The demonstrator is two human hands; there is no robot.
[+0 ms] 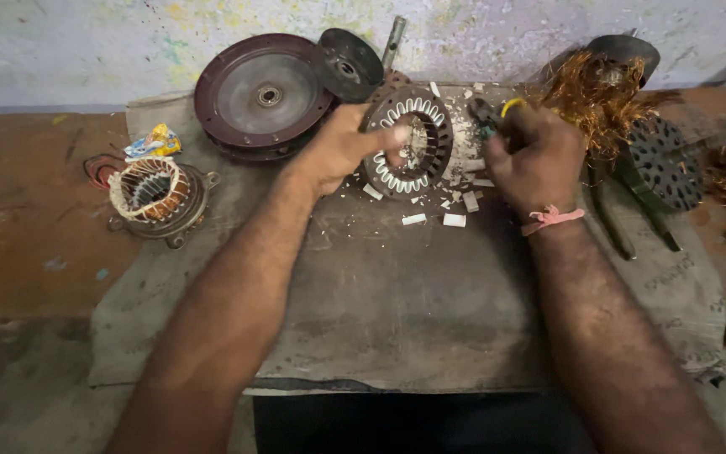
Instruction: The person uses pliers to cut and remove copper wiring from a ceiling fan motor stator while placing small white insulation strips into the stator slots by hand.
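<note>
The stator core (pixel 407 143), a dark ring lined with white slot insulation, is steadied by the left hand (pixel 342 147): the fingers are laid across its left rim and the thumb is extended over the central opening. The core lies flat on a grey cloth (pixel 397 294) spread over the workbench (pixel 18 227). A plier-type tool with a yellow handle (pixel 502 109) is enclosed in the right hand (pixel 535 155), which is closed into a fist just beside the right edge of the core. A pink band (pixel 552 219) is worn on the right wrist. White insulation scraps (pixel 455 202) are scattered around the core. Two dark round end covers (pixel 266 97) are placed behind it, a wound stator (pixel 155 195) well to the left, and a tangle of copper wire (pixel 594 97) to the right.
</note>
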